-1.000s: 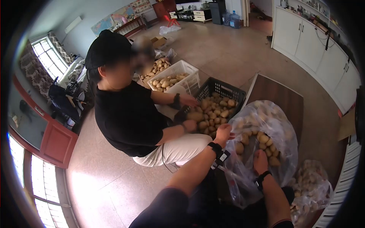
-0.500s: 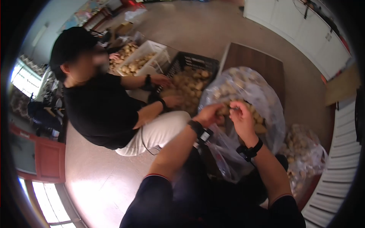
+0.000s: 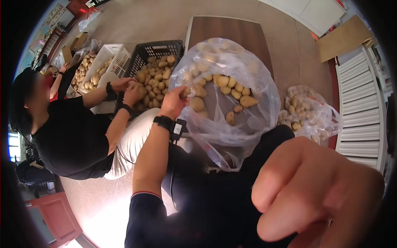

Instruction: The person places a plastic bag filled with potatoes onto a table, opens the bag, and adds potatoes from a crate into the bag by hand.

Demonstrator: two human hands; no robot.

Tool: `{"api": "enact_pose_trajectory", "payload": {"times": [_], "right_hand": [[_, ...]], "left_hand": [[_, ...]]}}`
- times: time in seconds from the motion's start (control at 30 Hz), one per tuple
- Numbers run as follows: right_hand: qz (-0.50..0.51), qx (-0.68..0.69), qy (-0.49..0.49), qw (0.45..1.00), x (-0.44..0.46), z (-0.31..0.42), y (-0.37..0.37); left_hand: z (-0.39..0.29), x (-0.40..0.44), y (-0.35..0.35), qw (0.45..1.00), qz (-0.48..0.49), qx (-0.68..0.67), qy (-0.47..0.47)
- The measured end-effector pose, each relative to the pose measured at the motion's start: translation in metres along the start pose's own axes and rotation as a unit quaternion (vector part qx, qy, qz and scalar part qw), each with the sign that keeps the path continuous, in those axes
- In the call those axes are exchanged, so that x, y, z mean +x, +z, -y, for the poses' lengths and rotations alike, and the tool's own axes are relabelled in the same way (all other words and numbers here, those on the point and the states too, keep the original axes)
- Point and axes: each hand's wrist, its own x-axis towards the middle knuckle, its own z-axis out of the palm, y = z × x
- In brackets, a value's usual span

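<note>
A large clear plastic bag (image 3: 264,99) stands open, with several potatoes (image 3: 230,87) inside against its far side. My left hand (image 3: 174,102) is at the bag's left rim, its fingers closed round a potato (image 3: 187,92). Close to the camera at the lower right is my right hand (image 3: 302,186), large in view, its fingers curled; what they hold, if anything, is hidden. Left of the bag, a black crate (image 3: 151,50) holds many potatoes, and a co-worker's two hands (image 3: 131,91) are at its near left side.
The co-worker in a black shirt (image 3: 74,132) sits at the left. Beyond the black crate are a white crate (image 3: 120,56) and more potatoes, with another person's hand (image 3: 64,67). A brown board (image 3: 227,27) lies behind the bag. Another bag of potatoes (image 3: 304,105) stands right.
The view has swung right and down. My right hand has left the bag area and come up close to the camera. My left hand remains by the bag's left rim.
</note>
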Motion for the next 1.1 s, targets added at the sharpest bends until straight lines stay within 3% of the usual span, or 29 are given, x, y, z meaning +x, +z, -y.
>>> {"api": "enact_pose_trajectory", "payload": {"times": [0.73,1.0,1.07,1.1], "right_hand": [[0.013,-0.108,0.033,0.994,-0.008,0.012,-0.007],[-0.035,-0.251,0.142,0.957,0.017,-0.028,-0.033],[0.023,-0.270,0.107,0.957,0.004,-0.037,-0.061],[0.006,-0.277,0.149,0.949,0.001,-0.037,-0.067]], "left_hand": [[-0.001,0.000,0.003,1.000,0.007,0.008,-0.008],[0.000,-0.002,0.000,1.000,0.013,-0.022,0.009],[-0.001,-0.003,-0.001,1.000,0.019,-0.023,0.010],[-0.001,-0.003,-0.003,0.999,0.019,-0.022,0.013]]}}
